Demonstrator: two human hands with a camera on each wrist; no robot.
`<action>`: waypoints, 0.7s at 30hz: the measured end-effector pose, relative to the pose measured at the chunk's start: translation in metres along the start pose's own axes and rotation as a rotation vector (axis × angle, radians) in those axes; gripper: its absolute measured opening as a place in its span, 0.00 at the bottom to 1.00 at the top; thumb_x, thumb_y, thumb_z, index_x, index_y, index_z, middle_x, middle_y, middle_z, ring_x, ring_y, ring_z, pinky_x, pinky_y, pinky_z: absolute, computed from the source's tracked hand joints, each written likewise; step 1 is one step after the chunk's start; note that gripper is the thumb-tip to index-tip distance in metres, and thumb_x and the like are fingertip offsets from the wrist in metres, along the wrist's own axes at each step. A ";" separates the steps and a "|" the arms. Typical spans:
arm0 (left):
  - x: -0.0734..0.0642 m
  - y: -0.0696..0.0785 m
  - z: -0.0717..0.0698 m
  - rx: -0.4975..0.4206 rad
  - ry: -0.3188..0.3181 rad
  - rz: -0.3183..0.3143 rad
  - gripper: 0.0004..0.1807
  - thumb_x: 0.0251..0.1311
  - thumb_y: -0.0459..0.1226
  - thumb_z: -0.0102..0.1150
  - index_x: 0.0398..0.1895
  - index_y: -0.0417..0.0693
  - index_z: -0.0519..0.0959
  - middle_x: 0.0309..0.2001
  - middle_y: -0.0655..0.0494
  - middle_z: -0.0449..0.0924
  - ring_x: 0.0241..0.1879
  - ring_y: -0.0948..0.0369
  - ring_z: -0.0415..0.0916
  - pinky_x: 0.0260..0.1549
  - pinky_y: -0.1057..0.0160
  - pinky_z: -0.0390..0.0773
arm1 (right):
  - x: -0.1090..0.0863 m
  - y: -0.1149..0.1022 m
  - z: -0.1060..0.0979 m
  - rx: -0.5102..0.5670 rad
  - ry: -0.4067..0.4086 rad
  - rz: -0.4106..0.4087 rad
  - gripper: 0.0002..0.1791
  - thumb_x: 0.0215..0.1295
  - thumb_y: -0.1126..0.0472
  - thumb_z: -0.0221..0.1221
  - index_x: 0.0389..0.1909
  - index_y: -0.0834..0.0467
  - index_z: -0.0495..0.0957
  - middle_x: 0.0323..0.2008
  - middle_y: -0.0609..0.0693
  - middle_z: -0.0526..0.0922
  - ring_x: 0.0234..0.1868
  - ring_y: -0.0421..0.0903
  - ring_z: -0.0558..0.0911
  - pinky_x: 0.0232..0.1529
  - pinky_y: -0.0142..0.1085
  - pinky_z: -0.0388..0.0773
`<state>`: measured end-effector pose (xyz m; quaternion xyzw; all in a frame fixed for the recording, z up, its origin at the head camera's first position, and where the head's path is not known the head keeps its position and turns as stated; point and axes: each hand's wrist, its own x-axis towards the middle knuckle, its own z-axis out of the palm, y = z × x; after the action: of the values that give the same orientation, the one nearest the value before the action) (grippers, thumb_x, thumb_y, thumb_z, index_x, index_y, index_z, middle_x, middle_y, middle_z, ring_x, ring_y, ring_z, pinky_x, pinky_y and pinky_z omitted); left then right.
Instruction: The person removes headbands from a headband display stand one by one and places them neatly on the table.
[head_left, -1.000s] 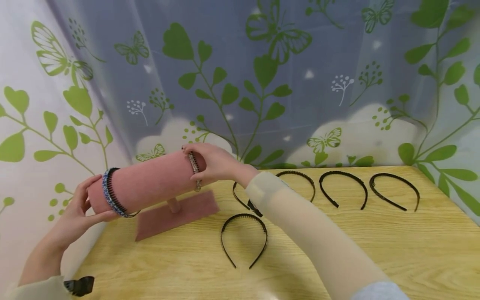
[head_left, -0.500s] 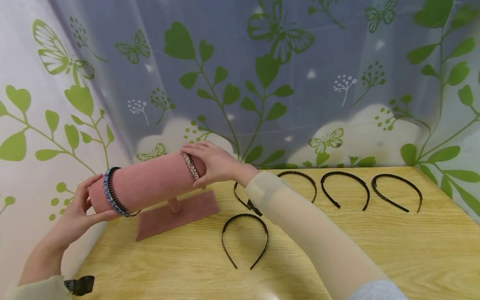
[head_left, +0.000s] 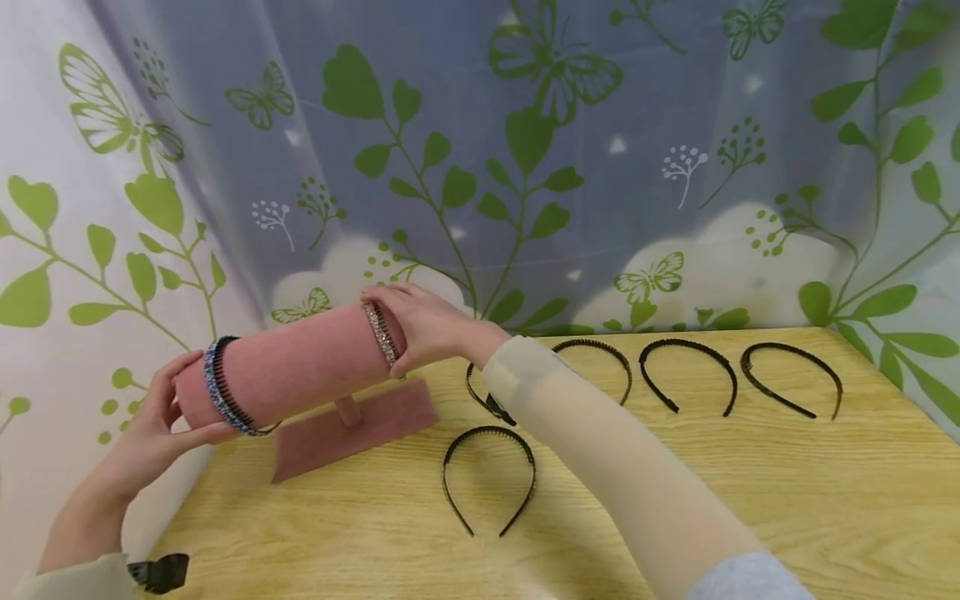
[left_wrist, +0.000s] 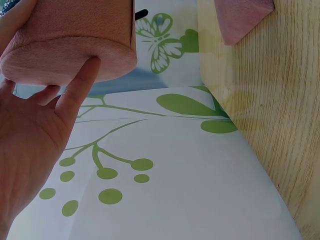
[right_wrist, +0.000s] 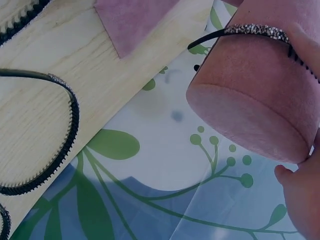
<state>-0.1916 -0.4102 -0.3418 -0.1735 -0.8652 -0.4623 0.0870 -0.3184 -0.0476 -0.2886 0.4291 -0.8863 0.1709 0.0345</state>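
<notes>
At nine o'clock, my right grip (head_left: 429, 323) holds a silver-glittered, black-toothed headband (head_left: 379, 330) around the three-o'clock end of a pink velvety cylinder (head_left: 307, 362). Over the past second it shifted slightly inward; I judge it nearly seated. Left grip (head_left: 146, 433) cups the opposite end.

the bench (head_left: 825, 500) has a light wood-grain top. at its left side, it carries the pink rectangular base (head_left: 401, 410) of a stand. one front headband (head_left: 489, 430) lies right of the base, open ends nearest the viewer. farther back, four dark headbands (head_left: 678, 342) lie in a row; the leftmost is partly hidden.
</notes>
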 end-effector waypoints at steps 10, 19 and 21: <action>-0.002 0.000 -0.002 0.029 0.008 0.006 0.55 0.55 0.18 0.61 0.77 0.63 0.44 0.64 0.68 0.51 0.53 0.74 0.61 0.37 0.75 0.74 | 0.006 -0.002 0.003 -0.005 0.005 0.015 0.65 0.41 0.43 0.77 0.77 0.48 0.46 0.73 0.48 0.54 0.74 0.47 0.49 0.68 0.41 0.57; -0.001 0.002 -0.002 0.003 -0.009 -0.006 0.54 0.56 0.19 0.60 0.77 0.63 0.43 0.63 0.66 0.54 0.54 0.74 0.60 0.38 0.75 0.74 | 0.001 0.004 0.006 0.088 0.080 0.036 0.64 0.38 0.43 0.78 0.75 0.49 0.51 0.71 0.47 0.57 0.73 0.46 0.52 0.67 0.41 0.57; 0.000 0.001 0.000 0.012 -0.004 0.004 0.55 0.55 0.19 0.61 0.77 0.62 0.43 0.62 0.68 0.54 0.54 0.73 0.61 0.38 0.75 0.74 | -0.001 0.008 0.008 0.120 0.108 0.046 0.64 0.37 0.42 0.78 0.75 0.47 0.52 0.71 0.47 0.57 0.73 0.47 0.53 0.68 0.42 0.57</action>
<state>-0.1909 -0.4098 -0.3407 -0.1755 -0.8679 -0.4565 0.0869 -0.3232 -0.0444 -0.2986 0.4003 -0.8808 0.2473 0.0527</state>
